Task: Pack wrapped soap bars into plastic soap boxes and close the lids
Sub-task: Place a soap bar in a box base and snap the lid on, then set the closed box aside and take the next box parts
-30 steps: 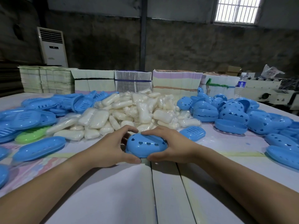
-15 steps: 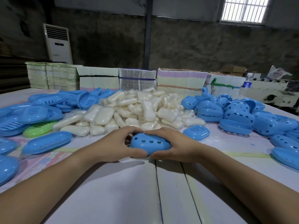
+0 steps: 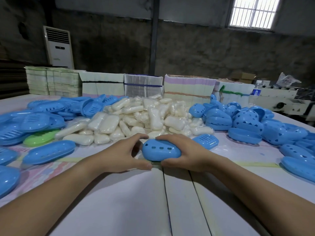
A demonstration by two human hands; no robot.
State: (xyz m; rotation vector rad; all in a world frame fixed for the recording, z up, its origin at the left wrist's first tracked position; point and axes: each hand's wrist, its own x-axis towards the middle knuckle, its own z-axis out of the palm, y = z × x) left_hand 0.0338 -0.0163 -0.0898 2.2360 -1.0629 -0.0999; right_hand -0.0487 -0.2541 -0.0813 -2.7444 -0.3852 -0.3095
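Note:
A closed blue soap box [image 3: 161, 150] with a row of small holes sits tilted on the white table [image 3: 136, 201] in front of me. My right hand [image 3: 185, 154] grips its right end, fingers over the top and thumb underneath. My left hand [image 3: 122, 154] curves round its left end, with index fingertip at the top edge and thumb below; a gap shows between palm and box. Just behind lies a big pile of wrapped white soap bars [image 3: 141, 118]. What is inside the box is hidden.
Blue slotted trays and bases [image 3: 34, 120] and one green tray [image 3: 40, 137] crowd the left. Holed blue lids [image 3: 247, 123] are heaped on the right, with a slotted insert [image 3: 206, 141] near my right hand. Stacks of flat cartons [image 3: 143, 86] line the far edge.
The box has tipped so its holed side faces me and sits more in my right hand. My left palm has drawn back a little from its left end.

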